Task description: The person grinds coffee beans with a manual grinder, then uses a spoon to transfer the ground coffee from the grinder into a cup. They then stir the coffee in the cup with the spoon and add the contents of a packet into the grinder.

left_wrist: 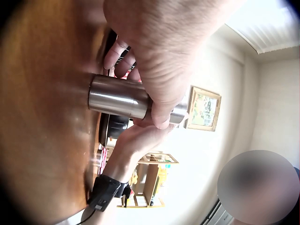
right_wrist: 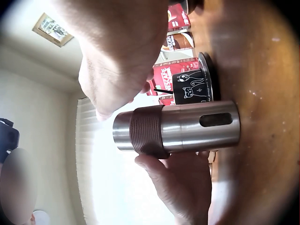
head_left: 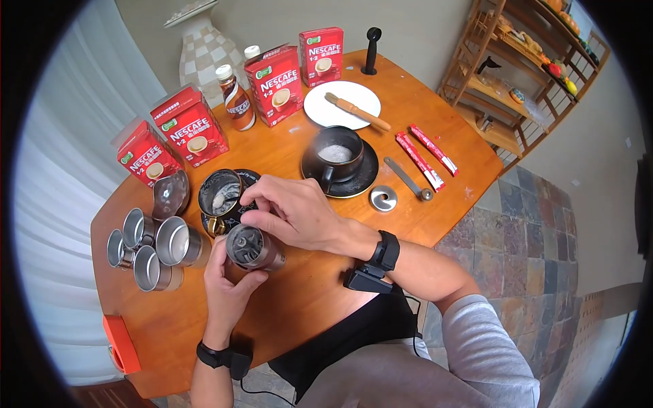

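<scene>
My left hand [head_left: 228,291] holds a steel manual coffee grinder [right_wrist: 197,125] with a brown ribbed band, upright on the table. Its top is uncovered, and the burr shaft shows inside in the head view. My right hand [head_left: 296,212] is above and beside the grinder, pinching the dark handle of a small spoon [head_left: 219,201]. The spoon's pale bowl is inside a black cup [head_left: 207,200] with a gold handle and white residue on its inner wall. That cup, printed with white cats, sits on a black saucer [head_left: 250,178] just beyond the grinder.
Several steel cups [head_left: 178,243] and a dark glossy bowl [head_left: 171,195] stand at left. Red Nescafe boxes [head_left: 190,129] and a bottle [head_left: 238,102] line the back. Right lie another black cup [head_left: 333,175], a plate [head_left: 320,112] with a brush [head_left: 357,111], a crank [head_left: 405,178], a steel disc [head_left: 383,198] and sachets [head_left: 420,161].
</scene>
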### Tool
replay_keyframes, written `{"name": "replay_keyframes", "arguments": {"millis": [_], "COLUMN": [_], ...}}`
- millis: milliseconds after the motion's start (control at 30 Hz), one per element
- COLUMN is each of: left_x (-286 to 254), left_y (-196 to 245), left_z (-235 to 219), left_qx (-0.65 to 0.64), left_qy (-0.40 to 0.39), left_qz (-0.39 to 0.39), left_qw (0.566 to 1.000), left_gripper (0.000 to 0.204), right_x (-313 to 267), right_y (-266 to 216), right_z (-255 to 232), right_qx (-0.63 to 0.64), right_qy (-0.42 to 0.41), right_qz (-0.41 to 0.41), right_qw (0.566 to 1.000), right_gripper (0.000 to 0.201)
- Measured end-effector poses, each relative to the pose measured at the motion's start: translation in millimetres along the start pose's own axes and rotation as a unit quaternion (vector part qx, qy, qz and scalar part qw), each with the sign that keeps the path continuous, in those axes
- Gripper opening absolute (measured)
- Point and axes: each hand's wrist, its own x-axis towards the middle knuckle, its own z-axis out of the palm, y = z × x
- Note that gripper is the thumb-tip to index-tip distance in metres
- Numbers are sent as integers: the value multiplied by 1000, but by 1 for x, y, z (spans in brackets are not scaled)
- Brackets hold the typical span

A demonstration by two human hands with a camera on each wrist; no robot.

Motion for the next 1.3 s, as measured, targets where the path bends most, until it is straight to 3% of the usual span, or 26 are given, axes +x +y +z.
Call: {"name": "replay_keyframes", "arguments": {"millis": [133, 200, 300, 433, 500, 567, 667, 733, 833, 1133, 1233, 1300], "left_x": [0, 1, 2, 1, 1, 1, 0, 1, 1, 1, 2, 3], "left_y": [-2, -3, 0, 0, -2, -3, -4, -4, -2, -2, -2, -7], "left_z": [0, 0, 0, 1, 0, -1, 0, 1, 2, 1, 2, 0], "left_qx": [-14, -22, -10, -32, -26, 0, -11, -24, -28, -18, -3, 42], "left_qy": [-3, -6, -10, -14, -14, -14, -17, -16, -14, -14, -16, -18], "left_qz": [-3, -9, 9, 8, 19, 29, 25, 24, 27, 31, 36, 58], "left_qw": [1000, 1000, 1000, 999, 999, 999, 999, 999, 999, 999, 999, 997], "left_gripper": [68, 68, 65, 60, 57, 56, 54, 52, 51, 54, 60, 66], "right_x": [3, 9, 26, 32, 22, 9, -53, -81, -106, -118, -143, -121], "right_y": [1, -1, -17, -19, -9, -4, 45, 46, 39, 42, 70, 38], "right_z": [-3, -14, -45, -103, -147, -189, -253, -261, -261, -260, -280, -265], "right_qx": [-48, -90, -135, -220, -255, -391, -561, -580, -532, -438, -294, -172], "right_qy": [71, 109, 160, 242, 240, 200, 92, 68, 5, 124, 219, 227], "right_qz": [-30, -39, -36, 23, 135, 271, 323, 357, 416, 446, 362, 343], "right_qw": [996, 989, 977, 945, 927, 857, 757, 729, 737, 771, 857, 895], "right_gripper": [22, 29, 24, 16, 20, 28, 35, 38, 39, 28, 22, 16]}}
